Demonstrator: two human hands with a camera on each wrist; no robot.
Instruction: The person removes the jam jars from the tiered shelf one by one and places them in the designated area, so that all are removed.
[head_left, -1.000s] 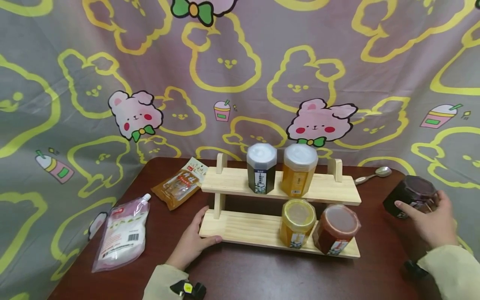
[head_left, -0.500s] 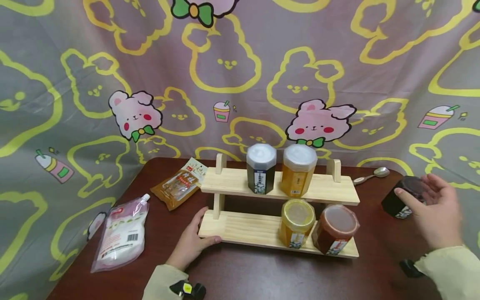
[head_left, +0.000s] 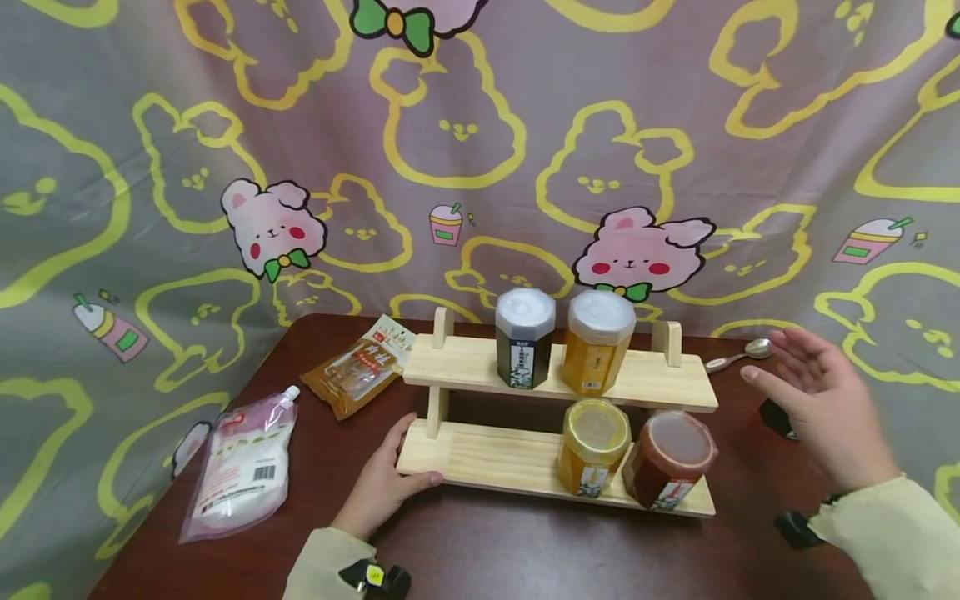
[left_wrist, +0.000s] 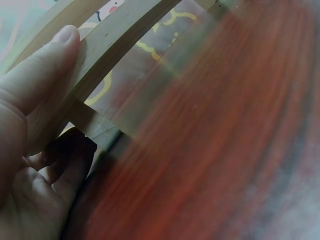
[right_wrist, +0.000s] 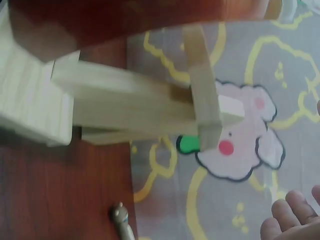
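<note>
My left hand (head_left: 382, 487) grips the left end of a two-tier wooden shelf (head_left: 487, 454), thumb at the front of the lower board. In the left wrist view its thumb presses the wood. My right hand (head_left: 828, 412) hovers open, fingers relaxed, off the shelf's right end. Behind it a dark jar (head_left: 775, 418) on the table is mostly hidden. On the upper board stand a black jar (head_left: 524, 350) and a golden jar (head_left: 596, 354); below are a yellow jar (head_left: 594, 458) and a red-brown jar (head_left: 667, 467).
A metal spoon (head_left: 738, 357) lies behind my right hand, near the table's back edge. On the left lie a brown packet (head_left: 360, 371) and a clear spouted pouch (head_left: 243, 475) with white contents. A patterned curtain (head_left: 480, 158) hangs behind the table.
My right hand has let go of the dark jar, which stays on the table, and has moved left and up. The left hand keeps its grip on the shelf.
</note>
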